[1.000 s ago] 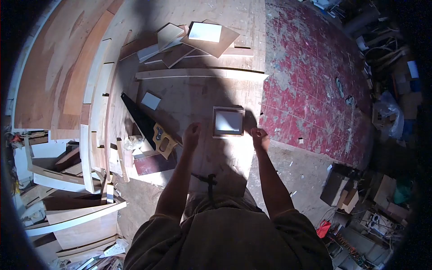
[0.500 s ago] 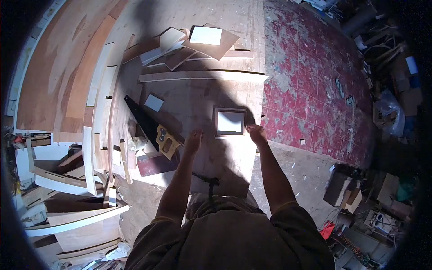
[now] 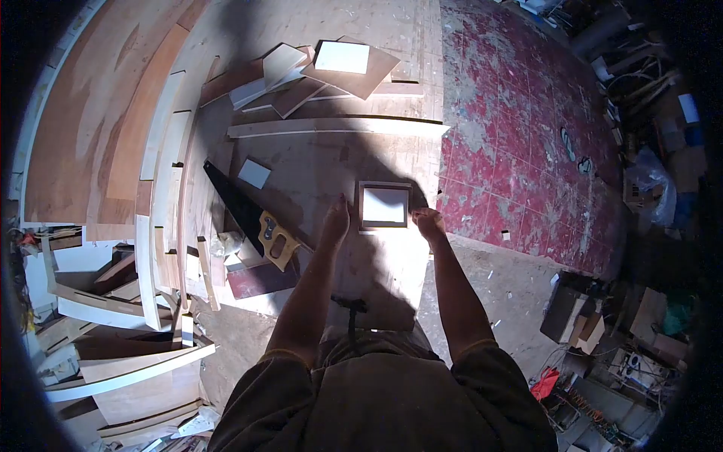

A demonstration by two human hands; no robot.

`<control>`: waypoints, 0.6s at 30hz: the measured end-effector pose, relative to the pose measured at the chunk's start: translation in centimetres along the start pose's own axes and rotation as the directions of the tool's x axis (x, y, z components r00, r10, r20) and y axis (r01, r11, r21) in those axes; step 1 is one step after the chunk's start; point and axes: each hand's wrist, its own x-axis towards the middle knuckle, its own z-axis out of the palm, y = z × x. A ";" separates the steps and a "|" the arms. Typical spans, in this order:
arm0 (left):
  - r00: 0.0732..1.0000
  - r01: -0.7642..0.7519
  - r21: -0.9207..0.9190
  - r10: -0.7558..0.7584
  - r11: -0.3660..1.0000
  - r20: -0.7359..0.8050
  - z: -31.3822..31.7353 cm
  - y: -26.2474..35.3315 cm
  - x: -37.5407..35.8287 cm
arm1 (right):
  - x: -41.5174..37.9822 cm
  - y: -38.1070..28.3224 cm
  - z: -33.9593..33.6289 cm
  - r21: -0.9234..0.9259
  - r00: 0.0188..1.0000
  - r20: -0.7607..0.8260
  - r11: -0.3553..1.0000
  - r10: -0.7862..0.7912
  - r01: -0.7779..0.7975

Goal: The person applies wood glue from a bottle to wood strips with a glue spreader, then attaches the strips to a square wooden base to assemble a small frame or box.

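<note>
A small framed panel (image 3: 384,206), white in the middle with a brown wooden border, lies on the plywood table. My right hand (image 3: 428,221) is at its right edge with the fingers closed together; what they hold, if anything, is too small to tell. My left hand (image 3: 338,218) is just left of the panel, apart from it and in shadow, its fingers hard to make out. Further left lies a handsaw (image 3: 279,239) with a yellow handle and dark blade. Near its blade is a small white rectangle (image 3: 254,173).
A long wooden strip (image 3: 339,129) crosses the table beyond the panel. Behind it are stacked board pieces (image 3: 354,77). Long planks (image 3: 154,188) line the left. A worn red surface (image 3: 520,143) is at the right, with scrap boxes (image 3: 576,316) below.
My left hand has moved up and right, closer to the framed panel. My right hand stays at the panel's right edge.
</note>
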 end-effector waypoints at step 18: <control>0.962 0.238 -0.008 -0.234 0.971 0.141 1.0 -1.0 3.0 | -5.0 -9.0 0.1 -0.676 0.966 -0.021 0.716 -0.259 0.177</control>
